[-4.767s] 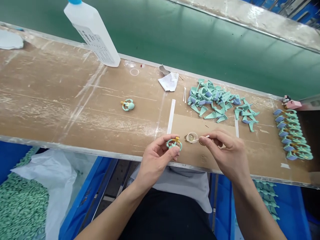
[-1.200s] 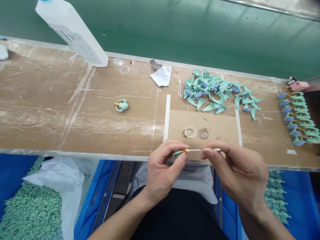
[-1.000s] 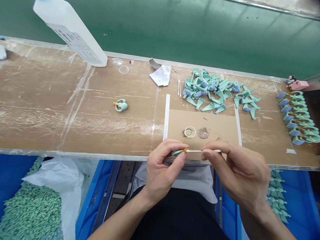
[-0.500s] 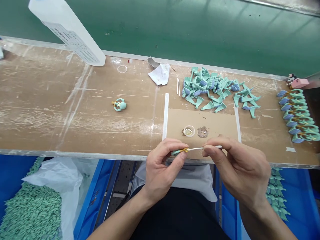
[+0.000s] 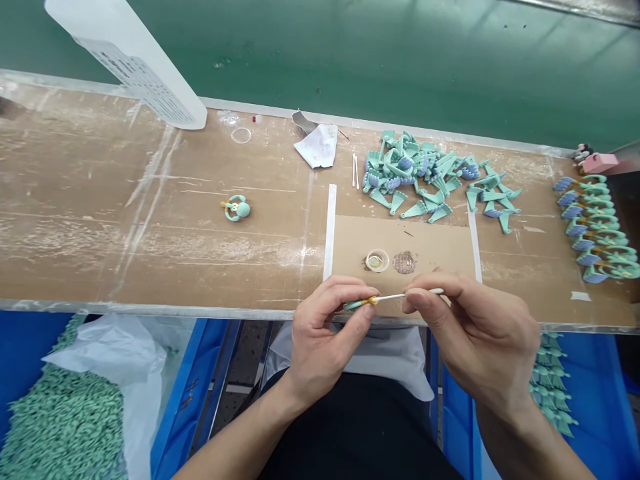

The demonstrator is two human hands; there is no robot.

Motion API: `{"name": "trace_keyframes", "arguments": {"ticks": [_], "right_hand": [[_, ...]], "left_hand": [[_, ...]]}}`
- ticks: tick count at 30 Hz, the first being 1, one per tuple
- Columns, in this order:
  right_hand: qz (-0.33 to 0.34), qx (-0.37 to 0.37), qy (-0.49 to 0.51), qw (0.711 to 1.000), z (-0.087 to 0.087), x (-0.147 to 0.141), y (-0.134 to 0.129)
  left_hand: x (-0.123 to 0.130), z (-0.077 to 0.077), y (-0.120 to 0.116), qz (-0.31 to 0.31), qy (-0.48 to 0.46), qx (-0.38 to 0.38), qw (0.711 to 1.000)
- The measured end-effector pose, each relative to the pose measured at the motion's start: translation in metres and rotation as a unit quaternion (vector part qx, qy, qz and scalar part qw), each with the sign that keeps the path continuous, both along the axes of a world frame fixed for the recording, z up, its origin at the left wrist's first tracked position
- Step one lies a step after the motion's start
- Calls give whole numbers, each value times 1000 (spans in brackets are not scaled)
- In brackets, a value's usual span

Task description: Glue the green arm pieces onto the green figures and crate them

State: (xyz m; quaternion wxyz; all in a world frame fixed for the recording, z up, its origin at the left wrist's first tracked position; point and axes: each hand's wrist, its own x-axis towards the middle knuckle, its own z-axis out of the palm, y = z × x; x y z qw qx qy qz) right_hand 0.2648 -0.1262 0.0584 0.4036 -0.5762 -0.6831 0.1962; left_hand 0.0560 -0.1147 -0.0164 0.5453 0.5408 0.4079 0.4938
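Observation:
Between the thumb and fingers of my left hand [image 5: 330, 333] is a small green-and-yellow toy figure part [image 5: 367, 302], mostly covered by the fingers. My right hand [image 5: 470, 333] pinches a white cotton swab [image 5: 393, 297], whose left tip touches the yellow end of the part. Just beyond my hands, a small clear cup [image 5: 377, 261] with a pale liquid stands on a cardboard sheet [image 5: 440, 243], beside a dark wet-looking patch. Farther back lies a pile of green and purple toy parts [image 5: 415, 173]. Two more cotton swabs [image 5: 355, 171] lie left of it.
A single green toy figure [image 5: 236, 208] lies on the left of the table. Assembled toys [image 5: 595, 230] form a row at the right. A white fabric scrap [image 5: 319, 147] and a leaning white board [image 5: 145, 73] are at the back. Blue bins [image 5: 185, 400] stand below the front edge.
Both hands stay nearly in place, the swab tip still at the yellow end of the part. The whole view has shifted slightly.

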Motion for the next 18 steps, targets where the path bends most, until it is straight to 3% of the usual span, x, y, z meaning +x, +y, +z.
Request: {"name": "trace_keyframes", "arguments": {"ticks": [6, 10, 13, 18], "right_hand": [[0, -12, 9, 1000, 1, 2, -4], [-91, -13, 50, 995, -5, 7, -7], [-147, -7, 69, 987, -18, 11, 1], [-102, -29, -4, 994, -49, 11, 24]], "left_hand": [[-1, -3, 0, 2, 2, 3, 1000], [-2, -6, -1, 12, 1, -1, 1000], [-2, -8, -1, 16, -8, -7, 1000], [-2, -8, -1, 26, -10, -5, 1000]]}}
